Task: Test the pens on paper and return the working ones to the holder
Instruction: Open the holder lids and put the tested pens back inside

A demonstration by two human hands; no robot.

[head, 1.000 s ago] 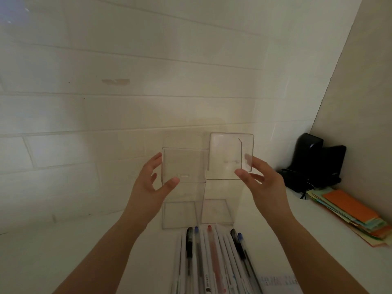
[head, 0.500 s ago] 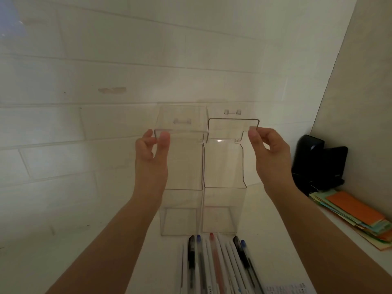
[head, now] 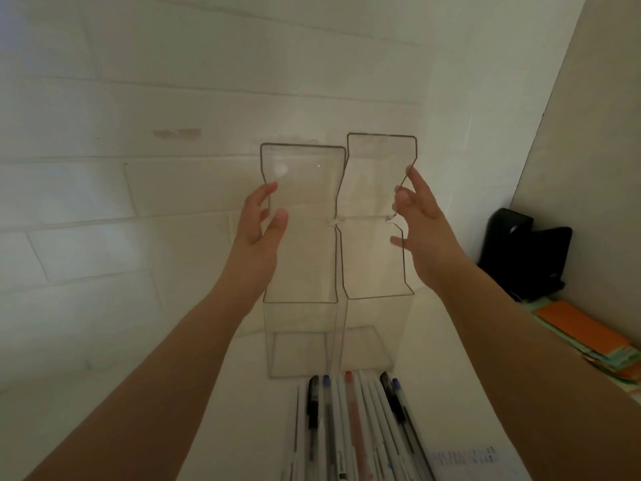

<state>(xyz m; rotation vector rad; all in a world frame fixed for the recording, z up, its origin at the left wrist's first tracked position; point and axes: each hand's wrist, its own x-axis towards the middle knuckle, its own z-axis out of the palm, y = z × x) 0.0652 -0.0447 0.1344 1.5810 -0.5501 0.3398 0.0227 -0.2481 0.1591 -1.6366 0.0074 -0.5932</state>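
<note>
**Both lids up on clear pen holder as row of pens waited below**

A person's left hand (head: 260, 216) and right hand (head: 418, 213) reached up to the two hinged lids of a tall, clear plastic two-compartment pen holder (head: 338, 307) that stood on a white surface (head: 239, 428) against a white brick-pattern wall (head: 138, 203). The left clear lid (head: 301, 178) and the right clear lid (head: 379, 171) both stood swung up above their hinges. The left hand's fingers were loosely spread, its fingertips (head: 272, 187) at the left lid's outer edge and its thumb in front of the panel; whether it pinched the plastic could not be told. The right hand's fingers, also relaxed and apart, touched the right lid's notched outer edge.

Both compartments looked empty. Below and between the wrists, just in front of the holder's base, a row of white, black, blue-capped and red-capped pens (head: 350, 421) lay side by side, with a white sheet of paper bearing scribbles (head: 468, 458) under and beside them, nearer the right forearm. A black device (head: 520, 251) and a stack of orange and green papers (head: 586, 338) sat beyond the right arm.

The step appeared to be opening the holder fully. It would go best with light, even pressure on both lids, easing them back until they rest unaided, since thin hinges may snap and a tall, empty holder may tip toward the wall.
</note>
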